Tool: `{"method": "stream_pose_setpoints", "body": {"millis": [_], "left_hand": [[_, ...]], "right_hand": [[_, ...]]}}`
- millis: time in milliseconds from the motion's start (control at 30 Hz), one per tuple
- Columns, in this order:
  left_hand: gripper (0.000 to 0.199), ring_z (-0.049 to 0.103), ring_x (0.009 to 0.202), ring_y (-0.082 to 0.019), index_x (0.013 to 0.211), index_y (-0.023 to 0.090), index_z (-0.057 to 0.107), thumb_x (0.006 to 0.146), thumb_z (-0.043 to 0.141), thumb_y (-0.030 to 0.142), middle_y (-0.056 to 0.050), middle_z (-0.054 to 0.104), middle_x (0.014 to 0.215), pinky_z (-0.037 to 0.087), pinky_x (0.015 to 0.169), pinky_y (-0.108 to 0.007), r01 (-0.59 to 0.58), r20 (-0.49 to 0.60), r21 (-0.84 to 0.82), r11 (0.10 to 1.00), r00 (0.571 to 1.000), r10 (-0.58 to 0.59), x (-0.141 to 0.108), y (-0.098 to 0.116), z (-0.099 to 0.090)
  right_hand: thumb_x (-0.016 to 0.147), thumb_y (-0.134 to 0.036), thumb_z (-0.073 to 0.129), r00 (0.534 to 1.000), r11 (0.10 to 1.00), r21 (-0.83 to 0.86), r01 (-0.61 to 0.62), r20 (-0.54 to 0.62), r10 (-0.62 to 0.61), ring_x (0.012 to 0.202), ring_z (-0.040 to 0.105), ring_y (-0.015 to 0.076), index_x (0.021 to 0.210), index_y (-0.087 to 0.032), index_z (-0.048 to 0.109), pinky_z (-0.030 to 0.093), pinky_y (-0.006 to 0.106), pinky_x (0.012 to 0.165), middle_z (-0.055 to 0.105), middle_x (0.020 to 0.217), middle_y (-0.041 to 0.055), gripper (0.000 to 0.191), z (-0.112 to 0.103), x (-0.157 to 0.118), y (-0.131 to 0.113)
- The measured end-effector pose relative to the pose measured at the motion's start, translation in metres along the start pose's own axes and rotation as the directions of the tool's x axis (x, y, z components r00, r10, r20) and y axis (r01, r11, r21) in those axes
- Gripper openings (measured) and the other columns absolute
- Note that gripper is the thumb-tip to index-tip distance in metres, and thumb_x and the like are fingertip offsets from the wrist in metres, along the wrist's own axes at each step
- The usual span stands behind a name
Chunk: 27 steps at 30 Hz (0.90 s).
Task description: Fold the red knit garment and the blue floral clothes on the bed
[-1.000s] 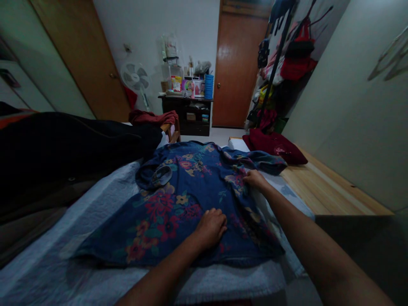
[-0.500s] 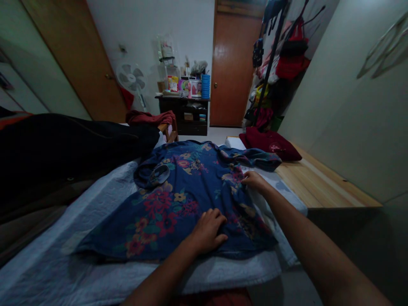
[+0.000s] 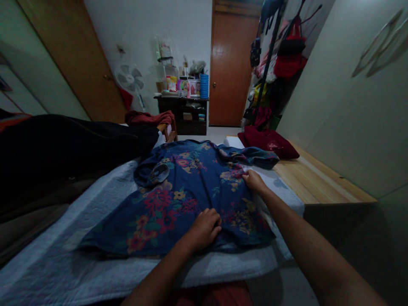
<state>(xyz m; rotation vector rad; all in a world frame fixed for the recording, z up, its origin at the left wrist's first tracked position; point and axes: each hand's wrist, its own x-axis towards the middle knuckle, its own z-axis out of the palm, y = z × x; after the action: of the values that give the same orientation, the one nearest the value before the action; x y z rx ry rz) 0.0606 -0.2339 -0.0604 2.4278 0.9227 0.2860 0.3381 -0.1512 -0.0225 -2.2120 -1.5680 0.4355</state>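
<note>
Far L: dark clothing (image 3: 76,144) lies heaped on a pale quilt (image 3: 105,195); behind, a white fan (image 3: 130,77). Ctr: a blue floral garment (image 3: 191,182) is spread flat on the quilt, hem nearest, neck end away. In the bkgd past it stands a dark cabinet (image 3: 191,129): its open shelf holds a small box (image 3: 187,116) & a little stack (image 3: 201,117), too small to ID. On top, L to R: yellow-and-red packet (image 3: 171,83), picture frame (image 3: 194,88), ribbed blue cylinder (image 3: 204,86), contents not visible. L hand (image 3: 205,226) rests on the garment nr the hem, fingers curled; can't tell if its grip has any fabric. R hand (image 3: 255,182) is at the garment's R edge, below the sleeve, grip closed, pinching that edge. Far R: maroon cloth (image 3: 267,143), a hanging red bag (image 3: 288,66) w/ contents hidden, & a wooden board (image 3: 318,182) partly under the maroon cloth.
</note>
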Motion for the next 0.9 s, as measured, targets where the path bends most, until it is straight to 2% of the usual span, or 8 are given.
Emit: {"method": "stream_pose_setpoints", "body": {"millis": [200,267,433,567,633,733,833,900], "left_hand": [[0.003,0.048,0.098,-0.020,0.090,0.023,0.054,0.088,0.052,0.021,-0.003,0.058,0.102,0.038,0.083,-0.033,0.016,0.013,0.063,0.998,1.000,-0.017,0.001,0.008,0.006],[0.004,0.048,0.097,-0.020,0.091,0.023,0.053,0.089,0.050,0.021,-0.003,0.058,0.102,0.038,0.084,-0.033,0.010,0.013,0.035,0.999,1.000,-0.011,0.001,0.008,0.004],[0.008,0.050,0.091,-0.017,0.085,0.021,0.049,0.091,0.044,0.021,-0.003,0.058,0.095,0.039,0.084,-0.031,-0.037,-0.018,-0.144,0.989,0.999,0.035,-0.003,0.003,-0.007],[0.007,0.051,0.091,-0.017,0.086,0.022,0.050,0.091,0.045,0.021,-0.002,0.059,0.095,0.038,0.087,-0.032,-0.024,-0.002,-0.117,0.993,1.000,0.024,-0.005,0.001,-0.004],[0.004,0.051,0.094,-0.018,0.090,0.022,0.052,0.089,0.049,0.020,-0.002,0.059,0.100,0.038,0.088,-0.033,-0.008,0.017,-0.058,0.998,1.000,0.009,-0.006,0.002,0.001],[0.021,0.049,0.102,-0.022,0.101,0.024,0.053,0.082,0.060,0.023,-0.003,0.058,0.110,0.038,0.089,-0.034,-0.005,0.019,0.008,1.000,1.000,0.005,-0.011,0.006,0.006],[0.037,0.046,0.108,-0.023,0.110,0.026,0.052,0.076,0.067,0.025,-0.003,0.054,0.117,0.037,0.092,-0.036,-0.017,-0.004,0.009,1.000,1.000,0.017,-0.018,0.008,0.006],[0.044,0.046,0.110,-0.024,0.113,0.027,0.051,0.074,0.069,0.027,-0.003,0.053,0.119,0.036,0.095,-0.036,-0.006,-0.023,-0.003,1.000,1.000,0.006,-0.022,0.008,0.003]], "right_hand": [[0.071,-0.031,0.071,0.984,0.998,-0.032,0.047,0.171,-0.040,0.059,0.056,0.0141,0.073,-0.015,0.069,0.034,0.022,0.053,0.064,0.063,-0.0014,0.016,-0.003,-0.014,0.002],[0.072,-0.028,0.069,0.985,0.997,-0.071,0.044,0.168,-0.031,0.063,0.058,0.0155,0.074,-0.014,0.069,0.034,0.022,0.055,0.065,0.066,0.0004,0.014,-0.004,-0.016,0.002],[0.085,-0.034,0.059,0.999,0.990,-0.134,0.036,0.042,-0.030,0.090,0.061,0.0218,0.097,-0.012,0.067,0.037,0.024,0.065,0.069,0.100,0.0119,0.026,-0.008,-0.020,0.002],[0.086,-0.035,0.058,1.000,0.991,-0.133,0.020,-0.008,-0.021,0.087,0.062,0.0203,0.094,-0.013,0.065,0.038,0.023,0.066,0.069,0.097,0.0109,0.024,-0.009,-0.025,0.004],[0.083,-0.034,0.063,1.000,0.999,-0.037,0.007,0.009,-0.007,0.083,0.062,0.0188,0.095,-0.014,0.064,0.038,0.022,0.063,0.069,0.094,0.0079,0.024,-0.009,-0.028,0.005],[0.077,-0.031,0.069,0.993,0.993,0.117,-0.012,0.114,-0.002,0.076,0.063,0.0167,0.101,-0.015,0.063,0.039,0.021,0.058,0.070,0.089,0.0037,0.029,-0.009,-0.033,0.009],[0.074,-0.024,0.070,0.979,0.995,0.095,0.008,0.200,-0.027,0.070,0.063,0.0153,0.091,-0.015,0.066,0.038,0.020,0.056,0.069,0.081,0.0011,0.020,-0.011,-0.039,0.011],[0.073,-0.021,0.069,0.979,0.999,0.046,0.023,0.202,-0.032,0.069,0.063,0.0156,0.082,-0.016,0.066,0.037,0.021,0.056,0.068,0.077,0.0009,0.010,-0.012,-0.043,0.012]]}}
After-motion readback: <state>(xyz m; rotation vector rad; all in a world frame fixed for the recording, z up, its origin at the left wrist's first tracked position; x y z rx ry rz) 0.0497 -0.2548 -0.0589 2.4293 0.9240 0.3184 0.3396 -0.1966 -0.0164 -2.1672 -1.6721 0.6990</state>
